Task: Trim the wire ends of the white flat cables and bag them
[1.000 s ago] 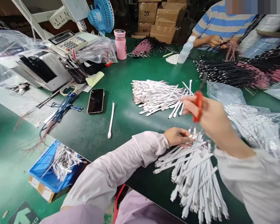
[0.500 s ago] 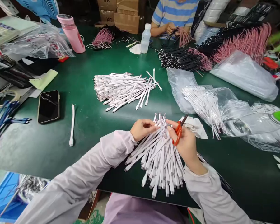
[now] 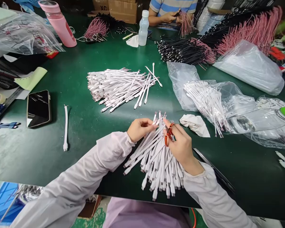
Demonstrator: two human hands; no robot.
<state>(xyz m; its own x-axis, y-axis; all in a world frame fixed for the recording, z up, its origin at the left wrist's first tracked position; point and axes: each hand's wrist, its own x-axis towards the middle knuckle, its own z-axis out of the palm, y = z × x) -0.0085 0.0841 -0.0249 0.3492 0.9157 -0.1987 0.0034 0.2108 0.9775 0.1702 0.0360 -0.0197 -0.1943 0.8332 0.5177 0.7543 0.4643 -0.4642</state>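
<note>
My left hand (image 3: 141, 129) grips the top of a fanned bundle of flat white cables (image 3: 156, 161), whose thin wire ends stick up between my hands. My right hand (image 3: 180, 146) holds orange-handled scissors (image 3: 168, 134) right at the bundle's top edge, and the blades are hidden by my fingers. A larger loose pile of white cables (image 3: 118, 87) lies on the green mat beyond my hands. A single white cable (image 3: 66, 128) lies to the left, near a black smartphone (image 3: 38, 108).
Across the table, a co-worker's hands (image 3: 169, 17) work on pink wires. Black-and-pink wire bundles (image 3: 182, 52), a clear plastic bag of white cables (image 3: 207, 103) and a crumpled white cloth (image 3: 196, 125) lie to the right. A pink bottle (image 3: 58, 23) stands at the far left.
My right hand with the scissors has moved in close to my left hand at the top of the bundle. The view has turned, shifting the table contents left in the frame.
</note>
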